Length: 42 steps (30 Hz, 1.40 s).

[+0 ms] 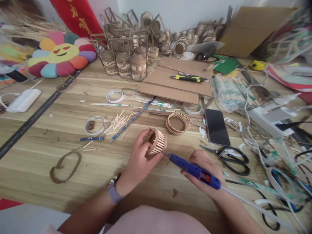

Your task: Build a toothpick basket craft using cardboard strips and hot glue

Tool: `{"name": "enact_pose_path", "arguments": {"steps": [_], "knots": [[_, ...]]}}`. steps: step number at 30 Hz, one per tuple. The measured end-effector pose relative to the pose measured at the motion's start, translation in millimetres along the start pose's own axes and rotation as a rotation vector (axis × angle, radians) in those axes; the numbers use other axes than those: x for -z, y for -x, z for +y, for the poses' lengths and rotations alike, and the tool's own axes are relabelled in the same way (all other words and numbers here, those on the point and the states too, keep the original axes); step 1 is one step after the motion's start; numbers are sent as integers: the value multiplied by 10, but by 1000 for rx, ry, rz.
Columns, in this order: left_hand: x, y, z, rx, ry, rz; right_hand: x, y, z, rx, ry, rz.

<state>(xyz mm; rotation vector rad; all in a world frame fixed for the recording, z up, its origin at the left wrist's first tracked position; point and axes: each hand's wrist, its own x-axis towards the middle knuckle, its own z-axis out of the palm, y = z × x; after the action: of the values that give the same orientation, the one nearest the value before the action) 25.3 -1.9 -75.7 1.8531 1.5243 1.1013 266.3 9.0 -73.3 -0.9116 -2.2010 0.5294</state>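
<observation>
My left hand (140,159) is closed round a small round basket (159,142) made of upright wooden sticks between brown bands, tilted on its side. In my right hand (207,169) is a blue soldering-iron-shaped glue gun (186,164) with a cord at its rear. Its thin metal tip touches or nearly touches the lower rim of the basket, close to my left fingertips. Just behind stands a second, shallower stick-walled ring (177,123) with a brown base. Loose short wooden sticks (119,122) lie left of the basket.
Black scissors (234,159) and a phone (216,126) lie to the right, near a power strip (270,120) and tangled cords. Cardboard sheets (175,87) carry a yellow-black cutter (188,78). Finished lidded baskets in frames (124,63) stand behind. Tape rolls (115,96) and a brown strip (65,167) lie left.
</observation>
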Motion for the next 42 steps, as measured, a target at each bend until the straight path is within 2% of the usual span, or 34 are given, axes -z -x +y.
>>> {"name": "enact_pose_path", "arguments": {"steps": [12,23,42], "knots": [[13,5,6,-84,-31,1,38,-86,-72,-24,-84,18],[26,21,13,-155,-66,9,30,-34,-42,-80,-117,5],[41,14,35,-191,-81,21,53,-22,-40,-135,-103,-34]]}}
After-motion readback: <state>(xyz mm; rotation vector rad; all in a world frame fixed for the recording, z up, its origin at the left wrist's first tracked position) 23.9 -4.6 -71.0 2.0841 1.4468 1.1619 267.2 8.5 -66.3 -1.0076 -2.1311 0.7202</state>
